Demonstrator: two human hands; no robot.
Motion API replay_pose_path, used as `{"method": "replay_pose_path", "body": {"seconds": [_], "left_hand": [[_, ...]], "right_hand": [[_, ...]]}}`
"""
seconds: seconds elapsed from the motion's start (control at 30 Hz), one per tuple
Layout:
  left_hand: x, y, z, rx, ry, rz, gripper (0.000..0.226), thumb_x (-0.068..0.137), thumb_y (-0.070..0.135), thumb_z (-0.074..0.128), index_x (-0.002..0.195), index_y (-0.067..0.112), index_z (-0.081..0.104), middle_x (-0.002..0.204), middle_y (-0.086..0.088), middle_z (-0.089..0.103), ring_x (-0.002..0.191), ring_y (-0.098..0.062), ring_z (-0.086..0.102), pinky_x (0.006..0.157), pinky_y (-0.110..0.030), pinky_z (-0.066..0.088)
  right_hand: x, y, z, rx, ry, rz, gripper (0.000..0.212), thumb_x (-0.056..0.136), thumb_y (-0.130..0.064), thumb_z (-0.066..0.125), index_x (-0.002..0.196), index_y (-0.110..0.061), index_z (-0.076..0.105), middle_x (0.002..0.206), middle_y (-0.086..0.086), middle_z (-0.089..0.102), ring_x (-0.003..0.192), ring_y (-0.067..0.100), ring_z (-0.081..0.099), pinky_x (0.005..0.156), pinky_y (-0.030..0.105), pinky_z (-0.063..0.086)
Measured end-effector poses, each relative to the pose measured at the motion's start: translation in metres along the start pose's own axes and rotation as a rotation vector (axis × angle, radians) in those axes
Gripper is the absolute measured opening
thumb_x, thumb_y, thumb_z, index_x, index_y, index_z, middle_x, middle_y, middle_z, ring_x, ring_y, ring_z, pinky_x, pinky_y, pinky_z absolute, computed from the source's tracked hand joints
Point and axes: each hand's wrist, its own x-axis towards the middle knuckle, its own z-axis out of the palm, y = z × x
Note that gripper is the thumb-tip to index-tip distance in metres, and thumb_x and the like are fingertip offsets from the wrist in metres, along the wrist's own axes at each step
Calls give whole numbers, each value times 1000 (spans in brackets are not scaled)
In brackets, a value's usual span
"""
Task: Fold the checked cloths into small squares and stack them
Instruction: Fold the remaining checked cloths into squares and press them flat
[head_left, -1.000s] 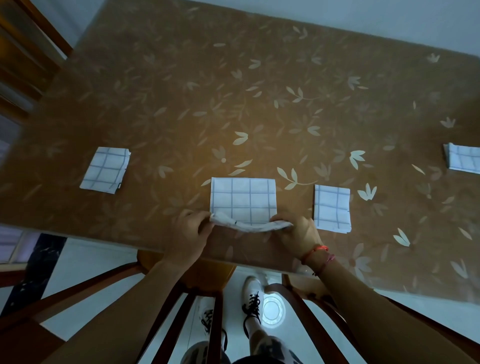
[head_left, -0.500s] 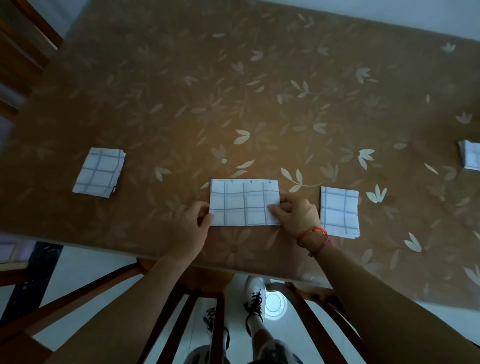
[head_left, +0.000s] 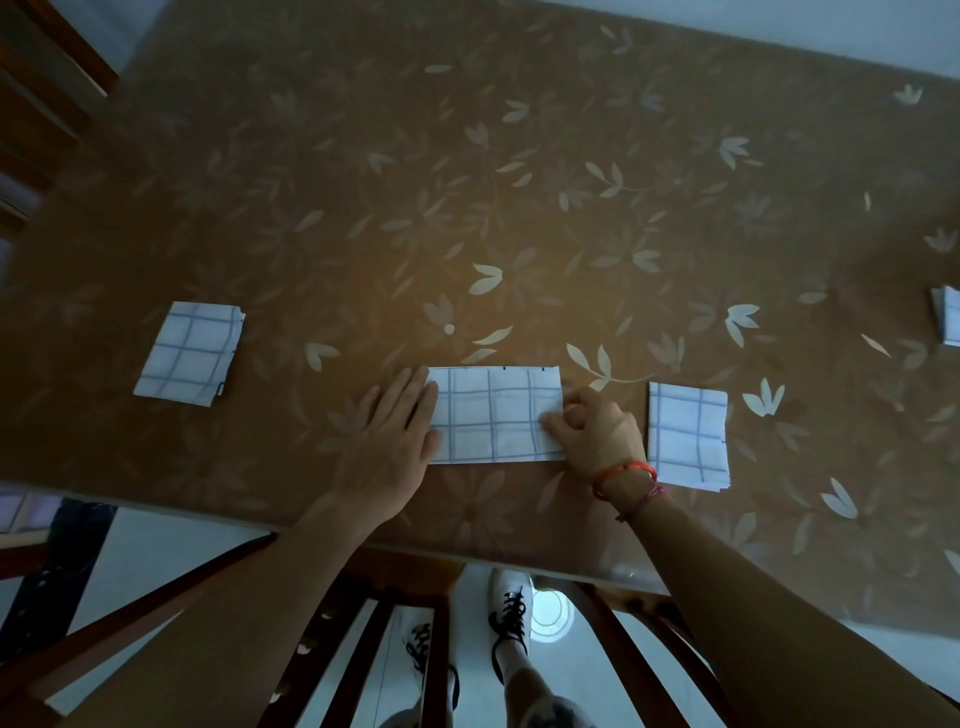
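Since a second ago the near edge of the middle cloth (head_left: 496, 415) has been carried over and laid down, so it now lies as a flat oblong strip on the surface (head_left: 519, 182), close to the near edge. Left hand (head_left: 397, 441) has flattened out, fingers spread wide, palm pressing the strip's left end and gripping nothing. Right hand (head_left: 592, 434) is curled at the right end, fingertips pinching the corner of the cloth.

Judging by this, the step in hand is the halving of the strip: the next move likely calls for lifting the pinched right end and carrying it across to the left end, with the flat hand pinning that end so the edges meet squarely.

Four checked cloths show: the strip being worked, a folded stack (head_left: 688, 434) just right of it, a folded square (head_left: 189, 353) well apart on the left, and another piece (head_left: 948, 314) cut off by the far-right frame edge. Nothing is gathered into one pile yet.
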Motion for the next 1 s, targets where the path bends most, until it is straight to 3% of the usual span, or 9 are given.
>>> {"method": "replay_pose_path", "body": {"seconds": [0.1,0.23,0.33,0.43,0.5,0.57,0.7,0.83,1.0], "left_hand": [[2,-5,3,13,-26,11,55,99,35,23,144,6,38,155,-12,29,146,-24,20,115,-49,25],[2,-6,7,14,-31,17,56,99,35,22,146,7,33,157,-10,25,147,-23,16,115,-50,24],[1,-7,10,7,-25,19,56,100,36,20,149,9,27,159,-7,18,148,-19,9,116,-49,20],[3,-7,12,22,-24,16,57,100,37,20,150,10,23,160,-6,15,148,-18,6,117,-48,19],[2,-8,14,28,-26,17,57,101,38,19,151,10,21,160,-6,13,148,-19,6,117,-48,19],[2,-9,16,54,-23,30,58,102,38,19,152,10,17,161,-6,11,148,-19,6,117,-48,17],[1,-11,18,97,-5,60,60,99,34,28,151,7,19,160,-9,16,148,-22,11,116,-50,16],[2,-11,15,104,-22,57,59,101,36,17,151,5,20,160,-10,14,148,-22,9,116,-53,16],[1,-10,12,101,-25,40,60,101,40,14,150,6,23,160,-8,17,148,-20,10,116,-53,16]], "right_hand": [[1,1,0,-19,14,-9,28,85,-36,65,109,-21,63,91,1,72,87,26,66,72,31,52],[0,1,2,-115,140,-75,25,84,-42,61,101,-25,56,86,-2,65,80,28,64,67,38,54],[-1,-10,13,-210,304,-356,31,86,-39,59,109,-18,60,107,8,57,85,25,60,67,39,55],[-5,-33,40,-326,266,-631,44,86,-38,50,121,-12,59,125,17,55,112,33,56,91,45,52],[-5,-44,62,-408,173,-722,55,88,-37,41,132,-6,52,143,23,43,133,38,41,107,49,37],[-3,-50,78,-473,89,-734,61,91,-39,33,140,-4,42,151,23,31,142,36,29,114,49,29],[7,-47,93,-528,56,-716,61,95,-44,32,142,-5,42,151,22,33,142,35,29,114,49,29],[10,-35,93,-585,10,-671,69,95,-56,26,144,-9,39,152,20,31,143,33,28,116,47,22],[8,-17,73,-638,-36,-625,73,95,-56,28,148,-7,28,155,19,24,145,31,22,117,47,23]]}}
